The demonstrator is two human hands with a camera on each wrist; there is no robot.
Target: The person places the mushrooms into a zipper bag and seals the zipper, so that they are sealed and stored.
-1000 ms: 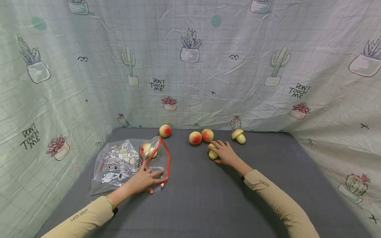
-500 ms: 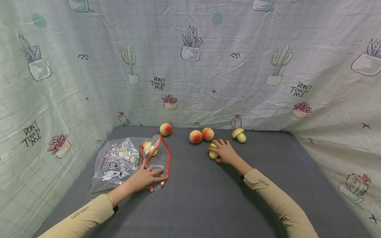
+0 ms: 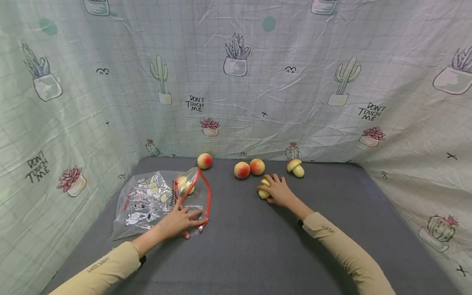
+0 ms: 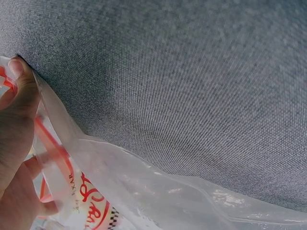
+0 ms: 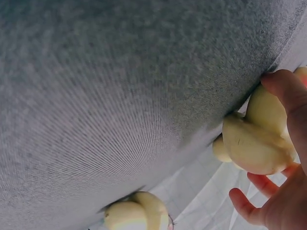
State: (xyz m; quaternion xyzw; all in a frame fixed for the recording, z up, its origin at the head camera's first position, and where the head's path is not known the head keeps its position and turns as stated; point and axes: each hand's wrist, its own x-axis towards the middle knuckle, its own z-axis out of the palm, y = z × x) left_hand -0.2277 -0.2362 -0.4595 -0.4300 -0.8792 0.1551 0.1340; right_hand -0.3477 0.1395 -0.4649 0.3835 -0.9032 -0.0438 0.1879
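In the head view, my left hand (image 3: 176,221) lies with spread fingers on the mouth of a clear printed plastic bag (image 3: 125,217) with a red zip strip. Its thumb (image 4: 24,81) sits at the bag's edge in the left wrist view. The bag's mouth gapes, and a yellow-and-red fruit (image 3: 189,189) shows through the film. My right hand (image 3: 279,191) has its fingers and thumb around a pale yellow mushroom (image 3: 263,194), which looks like a toy. The right wrist view shows that mushroom (image 5: 254,146) between thumb and fingers, low at the table.
Two peach-like fruits (image 3: 241,170) sit side by side beyond the right hand. Another peach (image 3: 204,161) stands at the table's back edge, left of them. A second mushroom (image 3: 296,168) lies at the back right. A printed curtain (image 3: 258,94) encloses the grey table (image 3: 236,254).
The right hand's fingers have settled a little more around the mushroom, which has shifted slightly. The left hand and bag stay in place; the whole view bobs a little.
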